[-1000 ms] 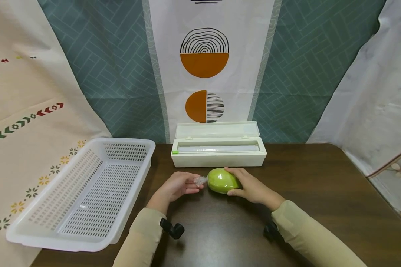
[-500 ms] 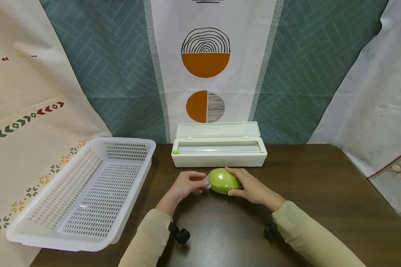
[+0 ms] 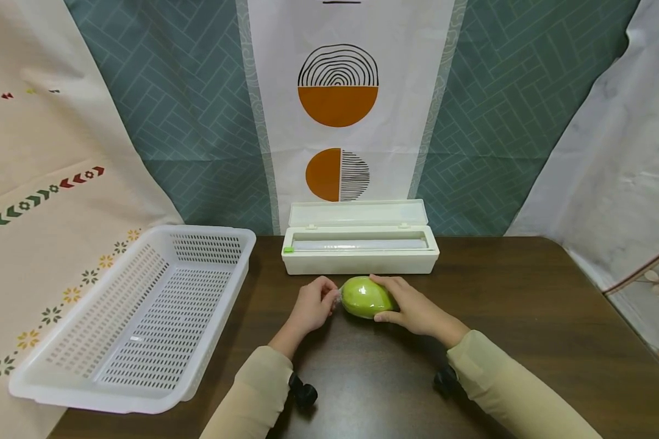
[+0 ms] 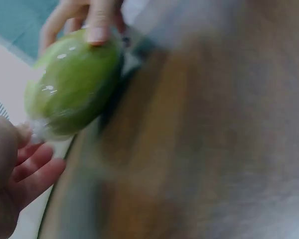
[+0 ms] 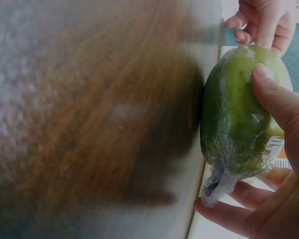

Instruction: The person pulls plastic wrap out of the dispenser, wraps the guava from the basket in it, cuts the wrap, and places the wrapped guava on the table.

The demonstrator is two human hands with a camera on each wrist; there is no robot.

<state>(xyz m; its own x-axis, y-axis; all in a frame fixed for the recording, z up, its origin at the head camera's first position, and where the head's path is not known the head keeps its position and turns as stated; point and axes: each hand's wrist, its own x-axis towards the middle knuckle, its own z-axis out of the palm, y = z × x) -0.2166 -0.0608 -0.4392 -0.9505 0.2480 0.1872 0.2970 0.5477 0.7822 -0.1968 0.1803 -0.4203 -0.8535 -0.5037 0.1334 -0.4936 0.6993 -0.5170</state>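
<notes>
A smooth green oval fruit (image 3: 364, 297), tightly wrapped in cling film, lies on its side on the dark table. My right hand (image 3: 414, 308) grips its right end, with the thumb (image 5: 276, 94) pressed along it in the right wrist view. At the fruit's left end, my left hand (image 3: 311, 309) pinches the gathered end of the film (image 4: 36, 128) between thumb and index finger; its other fingers stick out loosely in the left wrist view. Another bunched film tail (image 5: 218, 186) shows at the right end, near the right fingertips.
Behind the fruit stands a white cling film dispenser (image 3: 359, 263), lid up, with a roll inside. A white slotted plastic basket (image 3: 194, 384) sits at the left of the brown table (image 3: 505, 286). Patterned cloths (image 3: 488, 122) hang behind.
My left hand has moved right and closed thumb and finger on the film end, which lay loose against its fingers before. The right hand and the fruit have stayed in place.
</notes>
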